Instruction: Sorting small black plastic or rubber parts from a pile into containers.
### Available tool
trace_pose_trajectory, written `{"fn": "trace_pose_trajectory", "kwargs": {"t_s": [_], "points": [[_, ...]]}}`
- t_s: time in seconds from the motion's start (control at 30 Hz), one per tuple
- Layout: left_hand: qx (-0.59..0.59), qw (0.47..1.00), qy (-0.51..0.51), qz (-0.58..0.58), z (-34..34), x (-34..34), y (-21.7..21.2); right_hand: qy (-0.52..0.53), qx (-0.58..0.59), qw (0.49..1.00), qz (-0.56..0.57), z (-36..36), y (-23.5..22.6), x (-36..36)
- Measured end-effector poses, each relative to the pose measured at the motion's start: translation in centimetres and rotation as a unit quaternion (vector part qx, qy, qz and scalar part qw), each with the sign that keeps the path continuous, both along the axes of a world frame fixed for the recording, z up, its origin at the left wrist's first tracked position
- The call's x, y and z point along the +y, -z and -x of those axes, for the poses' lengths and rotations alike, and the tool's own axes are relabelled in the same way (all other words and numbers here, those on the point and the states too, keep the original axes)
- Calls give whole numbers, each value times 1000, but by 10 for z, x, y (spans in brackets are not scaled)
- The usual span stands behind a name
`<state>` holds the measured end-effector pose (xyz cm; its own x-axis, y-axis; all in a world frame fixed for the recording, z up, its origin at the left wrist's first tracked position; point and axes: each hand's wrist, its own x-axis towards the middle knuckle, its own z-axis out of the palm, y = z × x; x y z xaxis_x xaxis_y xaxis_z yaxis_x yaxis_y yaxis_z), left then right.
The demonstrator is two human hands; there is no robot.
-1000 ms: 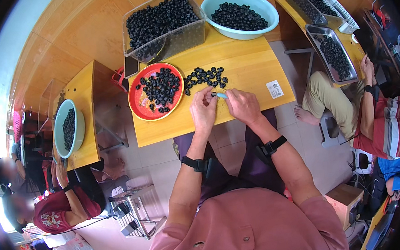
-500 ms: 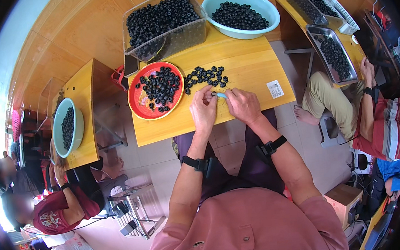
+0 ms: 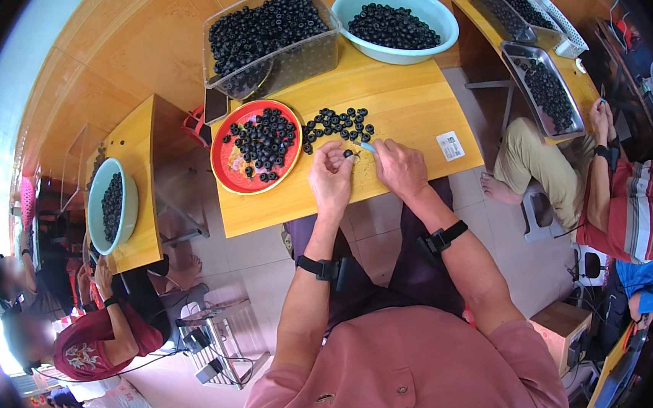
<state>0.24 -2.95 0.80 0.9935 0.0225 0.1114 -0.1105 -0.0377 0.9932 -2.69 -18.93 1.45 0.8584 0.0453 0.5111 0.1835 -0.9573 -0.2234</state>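
My left hand [image 3: 331,180] pinches one small black round part [image 3: 348,153] between thumb and fingertips. In my right hand [image 3: 402,170] is a slim tool with a light-blue handle [image 3: 367,147]; its thin tip points left, slightly apart from the pinched part. Just beyond my hands, several loose black ring-like parts [image 3: 333,122] lie scattered on the yellow table [image 3: 403,106]. To their left a red round tray [image 3: 223,168] holds more of the same parts.
At the table's back stand a clear plastic bin [image 3: 284,58] and a light-blue basin [image 3: 407,54], both full of black parts. A dark phone-like slab [image 3: 215,104] lies by the bin, a white label [image 3: 449,146] at right. Co-workers sit at side tables.
The blue-handled tool has come away from the black part, moving slightly right and up with my right hand. My left hand stays nearly in place.
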Motion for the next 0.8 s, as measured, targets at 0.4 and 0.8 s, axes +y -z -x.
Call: {"fn": "trace_pose_trajectory", "kwargs": {"t_s": [0.4,0.8], "points": [[-139,978,-32,-151,0,27,-13,-12,-6,1000,-19,2,-2,-1],[-260,820,48,-508,-13,72,-36,-6,5,1000,-21,1,-2,-1]]}}
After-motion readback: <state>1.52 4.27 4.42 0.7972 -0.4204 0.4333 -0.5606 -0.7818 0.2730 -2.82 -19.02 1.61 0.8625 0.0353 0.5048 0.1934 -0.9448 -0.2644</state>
